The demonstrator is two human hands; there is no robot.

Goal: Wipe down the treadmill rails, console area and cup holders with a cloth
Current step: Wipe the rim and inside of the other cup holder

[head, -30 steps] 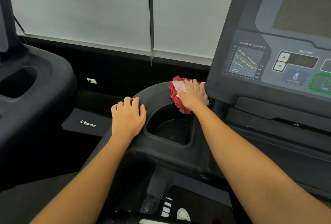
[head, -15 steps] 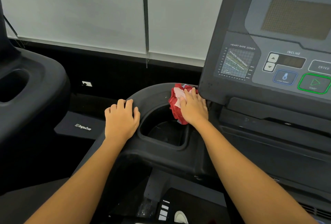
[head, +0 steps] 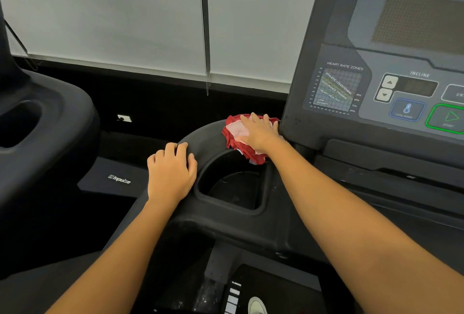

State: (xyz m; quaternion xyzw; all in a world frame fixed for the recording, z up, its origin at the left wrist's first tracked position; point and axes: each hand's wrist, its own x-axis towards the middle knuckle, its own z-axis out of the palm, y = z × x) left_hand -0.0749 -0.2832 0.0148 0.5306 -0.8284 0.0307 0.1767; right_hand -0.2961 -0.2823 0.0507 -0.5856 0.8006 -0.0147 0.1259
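My right hand presses a crumpled red and white cloth flat on the far rim of the black cup holder, right beside the console's lower left corner. My left hand rests palm down on the curved black rail at the cup holder's left side, fingers curled over its edge, holding nothing. The grey console rises at the right, with a heart rate zones chart, incline arrows and a green start button.
A second treadmill's black rail and cup holder stands at the left. White window blinds with a hanging cord fill the back. A black motor cover with a logo lies below. A shoe tip shows at the bottom.
My right hand has slid the cloth back up onto the far rim, from the inner edge of the cup holder. My left hand has stayed on the rail.
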